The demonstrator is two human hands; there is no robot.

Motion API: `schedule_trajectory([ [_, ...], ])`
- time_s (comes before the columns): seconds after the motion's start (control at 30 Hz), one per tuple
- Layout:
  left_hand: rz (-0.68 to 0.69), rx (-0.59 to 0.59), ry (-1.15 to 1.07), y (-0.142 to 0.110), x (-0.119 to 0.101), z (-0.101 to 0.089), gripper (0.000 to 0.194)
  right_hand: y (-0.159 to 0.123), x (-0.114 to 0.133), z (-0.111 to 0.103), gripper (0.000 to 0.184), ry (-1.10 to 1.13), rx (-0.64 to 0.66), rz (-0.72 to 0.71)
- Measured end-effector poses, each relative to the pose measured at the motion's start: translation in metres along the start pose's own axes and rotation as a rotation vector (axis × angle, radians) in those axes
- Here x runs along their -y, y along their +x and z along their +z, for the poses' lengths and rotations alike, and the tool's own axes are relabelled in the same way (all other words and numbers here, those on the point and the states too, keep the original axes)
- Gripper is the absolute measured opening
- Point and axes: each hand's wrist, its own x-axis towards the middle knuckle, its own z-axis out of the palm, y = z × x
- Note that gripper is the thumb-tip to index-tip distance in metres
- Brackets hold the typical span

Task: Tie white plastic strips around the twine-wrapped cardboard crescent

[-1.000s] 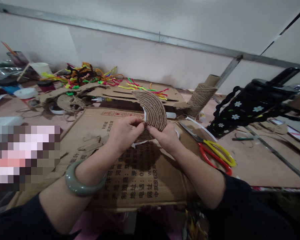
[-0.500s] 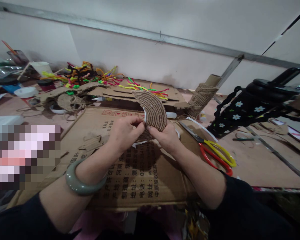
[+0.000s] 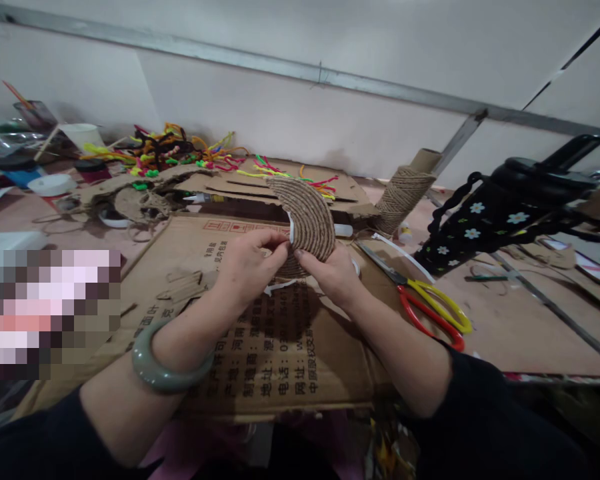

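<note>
A curved piece covered in rows of brown twine point(image 3: 307, 213) is held up above a printed cardboard sheet point(image 3: 180, 233). My right hand point(image 3: 337, 273) grips its lower right part, with the thumb pressed on the twine rows. At the inner edge, where a white strip point(image 3: 292, 229) shows, my left hand point(image 3: 255, 263) is closed with thumb and forefinger pinched together. Whether those fingertips pinch the strip, the edge or a twine end is too small to make out. Another twine-covered part point(image 3: 291, 268) shows below the fingers, partly hidden by them.
Scissors point(image 3: 430, 307) with yellow and red handles lie right of my right hand. Behind them stand a twine spool point(image 3: 405, 190) and a black flowered tumbler point(image 3: 490, 213). Colourful pipe cleaners point(image 3: 170, 150) and paint pots point(image 3: 53, 190) sit at the back left. A glue tube point(image 3: 207, 198) lies behind the cardboard.
The twine-covered piece has tilted and shifted very slightly up and to the right. Both hands keep nearly the same place and hold.
</note>
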Motion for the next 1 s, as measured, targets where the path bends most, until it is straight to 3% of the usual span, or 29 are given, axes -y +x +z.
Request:
schedule_trajectory([
  [0.7, -0.017, 0.032, 0.002, 0.0007, -0.0025, -0.0014, 0.017, -0.0012, 0.0004, -0.0013, 0.017, -0.07, 0.021, -0.072],
  [1.0, -0.037, 0.03, 0.012, 0.0003, -0.0019, -0.0016, 0.018, -0.001, 0.0037, -0.0005, 0.017, -0.054, 0.012, -0.039],
])
